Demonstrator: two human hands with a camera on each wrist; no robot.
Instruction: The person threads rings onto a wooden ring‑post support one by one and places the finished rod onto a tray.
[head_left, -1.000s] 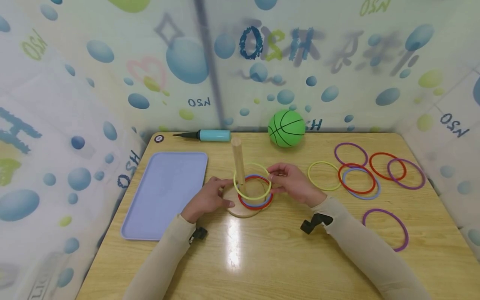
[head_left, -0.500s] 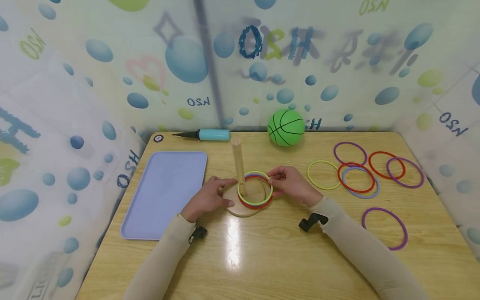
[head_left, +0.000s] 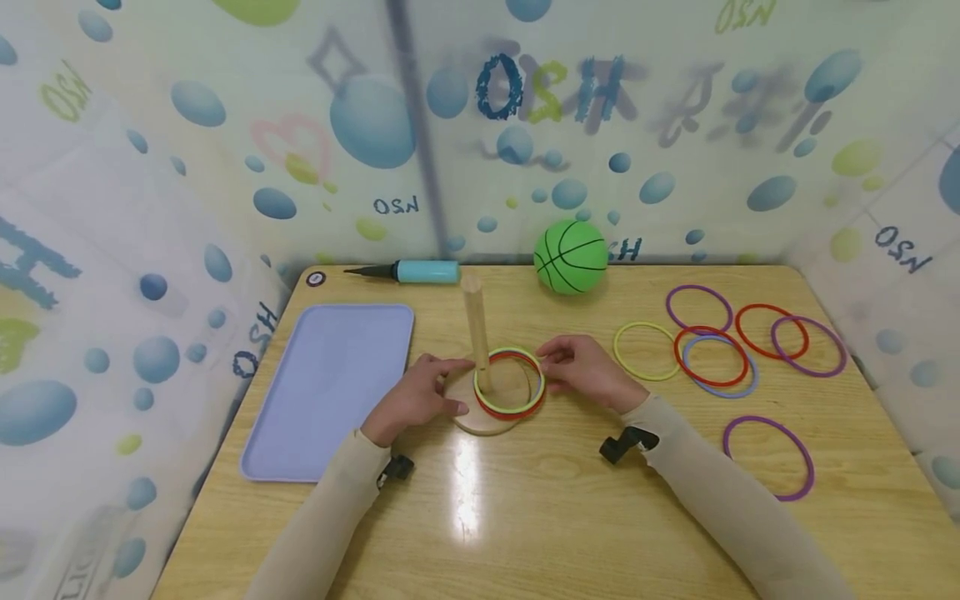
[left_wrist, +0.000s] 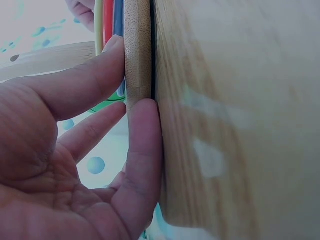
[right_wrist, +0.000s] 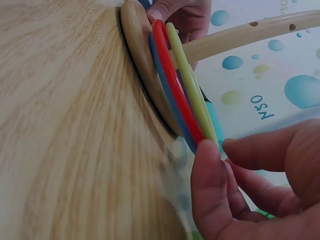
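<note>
a left hand point(left_wrist: 30, 165) fills the left and bottom left of the frame. its fingers are apart, and two fingertips point(left_wrist: 112, 60) touch the wooden base point(left_wrist: 137, 55), which shows from its side as a strip at the top middle. three rings stand in a row there: the blue ring point(left_wrist: 118, 22) is closest to the base, then the red ring point(left_wrist: 108, 20), then the yellow ring point(left_wrist: 98, 27). a wooden pole point(left_wrist: 50, 60) crosses the upper left, under a bit of the right hand point(left_wrist: 86, 16). a shiny wooden table point(left_wrist: 240, 110) covers the right side.
</note>
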